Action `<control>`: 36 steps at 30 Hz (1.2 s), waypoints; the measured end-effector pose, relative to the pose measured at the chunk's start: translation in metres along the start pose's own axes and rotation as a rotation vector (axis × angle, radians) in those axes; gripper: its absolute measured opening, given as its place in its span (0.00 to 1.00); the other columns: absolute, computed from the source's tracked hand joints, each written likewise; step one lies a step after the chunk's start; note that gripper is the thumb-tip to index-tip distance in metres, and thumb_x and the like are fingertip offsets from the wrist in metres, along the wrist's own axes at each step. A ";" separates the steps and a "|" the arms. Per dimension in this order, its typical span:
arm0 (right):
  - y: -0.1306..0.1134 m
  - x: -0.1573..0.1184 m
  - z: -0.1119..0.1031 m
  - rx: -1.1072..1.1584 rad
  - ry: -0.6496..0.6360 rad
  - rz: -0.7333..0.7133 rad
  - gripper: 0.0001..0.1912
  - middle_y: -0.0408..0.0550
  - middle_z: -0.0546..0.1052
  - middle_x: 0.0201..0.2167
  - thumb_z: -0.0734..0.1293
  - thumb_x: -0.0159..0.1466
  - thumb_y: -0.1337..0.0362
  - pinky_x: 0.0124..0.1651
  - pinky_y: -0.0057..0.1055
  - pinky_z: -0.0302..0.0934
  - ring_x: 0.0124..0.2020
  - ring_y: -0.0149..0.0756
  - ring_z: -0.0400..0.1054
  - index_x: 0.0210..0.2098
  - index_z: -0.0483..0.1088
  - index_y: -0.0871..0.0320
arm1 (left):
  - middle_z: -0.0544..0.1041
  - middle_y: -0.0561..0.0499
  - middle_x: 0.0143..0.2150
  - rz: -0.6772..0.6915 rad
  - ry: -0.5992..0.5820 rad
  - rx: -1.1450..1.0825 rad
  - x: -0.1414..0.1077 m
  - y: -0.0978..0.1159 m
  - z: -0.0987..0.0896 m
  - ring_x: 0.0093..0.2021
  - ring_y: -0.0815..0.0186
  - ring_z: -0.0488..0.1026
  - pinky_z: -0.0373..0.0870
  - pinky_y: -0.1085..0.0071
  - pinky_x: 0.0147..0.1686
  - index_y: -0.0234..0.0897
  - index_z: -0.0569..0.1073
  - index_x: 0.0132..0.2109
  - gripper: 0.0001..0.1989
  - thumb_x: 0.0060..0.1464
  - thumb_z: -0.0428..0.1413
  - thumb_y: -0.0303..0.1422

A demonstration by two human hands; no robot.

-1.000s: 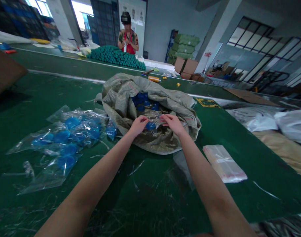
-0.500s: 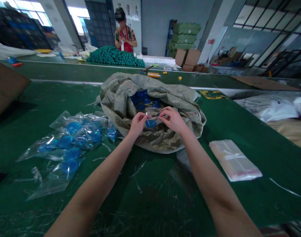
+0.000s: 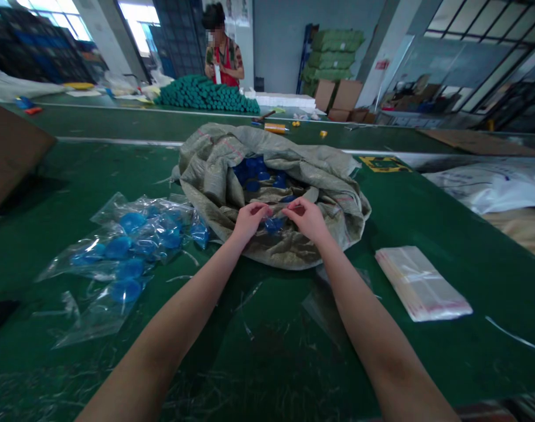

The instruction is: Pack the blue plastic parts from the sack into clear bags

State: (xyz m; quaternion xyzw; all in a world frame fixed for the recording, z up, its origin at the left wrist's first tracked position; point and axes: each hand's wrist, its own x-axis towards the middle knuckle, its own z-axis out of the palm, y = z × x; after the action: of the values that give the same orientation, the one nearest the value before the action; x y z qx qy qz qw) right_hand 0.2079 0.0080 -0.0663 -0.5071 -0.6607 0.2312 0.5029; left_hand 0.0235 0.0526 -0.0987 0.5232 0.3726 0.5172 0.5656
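Both hands pinch a small clear plastic bag point(image 3: 273, 225) with a round blue piece in it, over the near rim of a large woven sack point(image 3: 212, 170). My left hand point(image 3: 251, 220) has its fingertips closed at the bag's left side. Across from it, my right hand point(image 3: 307, 218) pinches the right side with thumb and forefinger. Inside the sack's mouth lie several loose dark blue pieces point(image 3: 254, 173). To the left is a pile of clear bags point(image 3: 130, 246), each holding a blue disc-like piece. A stack of flat clear bags point(image 3: 421, 284) lies to the right.
A cardboard box point(image 3: 14, 155) stands at the left edge. Behind the sack are an orange-labelled roll point(image 3: 276, 128) and a heap of green rods point(image 3: 205, 94), where a person point(image 3: 223, 53) stands. White sacks point(image 3: 504, 184) lie at the right. Plastic scraps point(image 3: 247, 319) litter the green table point(image 3: 258, 375).
The bag between my hands has crumpled and its blue piece has tilted, sitting slightly lower. My fingertips have shifted a little along its top. The view has moved slightly.
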 end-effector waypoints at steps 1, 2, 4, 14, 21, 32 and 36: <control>0.002 0.000 0.001 0.057 0.009 0.032 0.13 0.45 0.77 0.33 0.73 0.55 0.57 0.42 0.37 0.68 0.33 0.36 0.72 0.34 0.69 0.55 | 0.81 0.47 0.35 -0.017 0.003 -0.013 0.000 0.001 0.000 0.39 0.61 0.78 0.74 0.66 0.39 0.35 0.76 0.37 0.10 0.49 0.62 0.36; 0.005 0.000 0.002 0.112 0.017 0.066 0.16 0.45 0.77 0.34 0.74 0.53 0.57 0.43 0.38 0.69 0.34 0.37 0.73 0.37 0.69 0.55 | 0.81 0.48 0.35 -0.032 0.005 -0.024 0.000 0.002 0.000 0.38 0.61 0.79 0.74 0.66 0.39 0.35 0.76 0.37 0.09 0.50 0.61 0.36; 0.009 -0.001 0.004 0.181 0.017 0.125 0.21 0.46 0.78 0.34 0.75 0.51 0.57 0.45 0.39 0.69 0.36 0.38 0.74 0.40 0.69 0.55 | 0.81 0.48 0.34 -0.043 0.008 -0.039 0.000 0.004 0.001 0.37 0.61 0.79 0.75 0.65 0.38 0.35 0.75 0.37 0.08 0.50 0.61 0.34; 0.019 -0.002 0.008 0.134 0.079 0.215 0.17 0.46 0.78 0.28 0.74 0.51 0.51 0.38 0.35 0.67 0.29 0.35 0.71 0.30 0.73 0.58 | 0.81 0.48 0.34 0.024 0.059 -0.037 0.003 0.005 -0.004 0.35 0.61 0.79 0.76 0.62 0.39 0.35 0.74 0.34 0.10 0.46 0.64 0.36; 0.031 -0.001 0.008 0.252 0.117 0.270 0.20 0.44 0.77 0.25 0.75 0.47 0.48 0.35 0.33 0.68 0.27 0.35 0.70 0.30 0.72 0.57 | 0.80 0.47 0.33 -0.039 0.015 -0.122 0.001 0.013 -0.007 0.36 0.60 0.78 0.76 0.59 0.40 0.33 0.75 0.36 0.16 0.41 0.68 0.37; 0.021 -0.001 -0.002 0.255 -0.008 0.231 0.15 0.46 0.79 0.28 0.75 0.50 0.54 0.37 0.33 0.67 0.29 0.34 0.71 0.32 0.76 0.58 | 0.80 0.47 0.33 0.280 0.048 0.317 0.001 0.026 -0.012 0.34 0.63 0.76 0.73 0.65 0.41 0.34 0.78 0.34 0.10 0.53 0.60 0.38; 0.020 -0.002 -0.004 0.282 0.039 0.236 0.16 0.45 0.79 0.29 0.75 0.49 0.53 0.39 0.34 0.68 0.30 0.34 0.71 0.32 0.76 0.58 | 0.79 0.50 0.33 0.377 0.064 0.428 -0.004 0.027 -0.007 0.34 0.64 0.75 0.72 0.67 0.42 0.37 0.76 0.35 0.06 0.56 0.56 0.33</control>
State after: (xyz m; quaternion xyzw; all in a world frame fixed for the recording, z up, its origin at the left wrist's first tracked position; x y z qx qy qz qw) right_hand 0.2202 0.0135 -0.0822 -0.5100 -0.5476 0.3690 0.5512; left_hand 0.0107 0.0476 -0.0737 0.6741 0.3871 0.5391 0.3243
